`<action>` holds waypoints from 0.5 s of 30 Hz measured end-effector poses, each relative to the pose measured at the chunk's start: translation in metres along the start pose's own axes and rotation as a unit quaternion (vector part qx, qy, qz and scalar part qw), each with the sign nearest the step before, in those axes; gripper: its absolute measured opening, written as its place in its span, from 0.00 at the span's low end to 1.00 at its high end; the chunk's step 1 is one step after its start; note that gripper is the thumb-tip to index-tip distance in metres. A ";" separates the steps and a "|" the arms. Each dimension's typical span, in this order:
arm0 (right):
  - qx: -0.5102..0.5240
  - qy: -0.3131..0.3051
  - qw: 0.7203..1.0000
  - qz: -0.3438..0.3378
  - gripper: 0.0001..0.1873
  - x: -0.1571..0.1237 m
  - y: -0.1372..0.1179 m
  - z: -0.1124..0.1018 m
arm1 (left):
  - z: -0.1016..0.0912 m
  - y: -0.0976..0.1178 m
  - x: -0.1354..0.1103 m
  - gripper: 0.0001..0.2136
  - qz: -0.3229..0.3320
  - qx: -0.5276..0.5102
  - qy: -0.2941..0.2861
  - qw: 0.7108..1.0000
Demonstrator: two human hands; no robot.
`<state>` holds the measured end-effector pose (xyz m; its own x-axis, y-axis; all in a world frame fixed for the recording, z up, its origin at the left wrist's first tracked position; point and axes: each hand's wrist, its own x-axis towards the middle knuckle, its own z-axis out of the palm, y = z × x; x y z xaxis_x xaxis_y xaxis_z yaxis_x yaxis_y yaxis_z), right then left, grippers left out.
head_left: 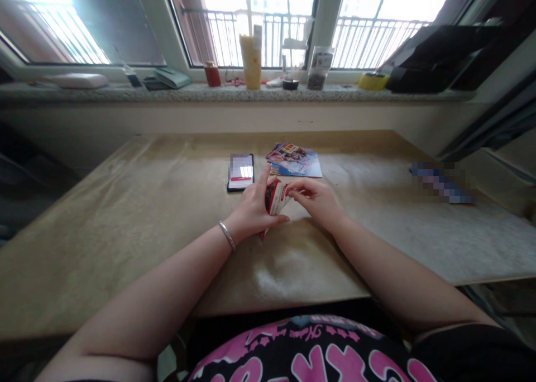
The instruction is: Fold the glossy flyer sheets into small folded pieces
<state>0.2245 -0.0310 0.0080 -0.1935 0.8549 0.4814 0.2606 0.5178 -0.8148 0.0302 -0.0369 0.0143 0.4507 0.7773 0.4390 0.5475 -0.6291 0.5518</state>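
Note:
My left hand (251,209) is closed round a small red, white and dark folded packet or paper (276,196), holding it upright just above the wooden table (138,220). A silver bracelet sits on that wrist. My right hand (315,199) pinches the packet's upper right edge with curled fingers. Both hands meet over the middle of the table. What the packet is I cannot make out.
A phone (240,172) lies face up just beyond my left hand, with colourful leaflets (295,160) to its right. A blurred blue object (441,182) rests at the table's right. The stone windowsill (125,93) carries a yellow cup (252,62), jars and small items.

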 end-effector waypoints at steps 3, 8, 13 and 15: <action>-0.016 0.011 0.999 -0.028 0.05 -0.001 -0.003 0.000 | -0.003 0.002 0.001 0.57 -0.022 0.017 -0.012 1.000; -0.040 0.028 0.998 -0.034 0.07 -0.002 -0.002 0.001 | -0.006 0.004 0.003 0.52 -0.036 0.028 -0.032 0.998; -0.011 0.051 0.999 0.006 0.11 -0.002 0.000 0.002 | -0.004 0.000 0.003 0.48 -0.050 0.012 -0.011 0.999; 0.006 0.044 0.999 0.011 0.12 -0.002 0.000 0.002 | -0.004 -0.001 0.003 0.47 -0.062 0.006 -0.006 0.998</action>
<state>0.2231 -0.0332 0.0065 -0.1044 0.8655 0.4899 0.2524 0.4995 -0.8287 0.0283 -0.0335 0.0176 0.3873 0.8496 0.3581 0.6085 -0.5273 0.5930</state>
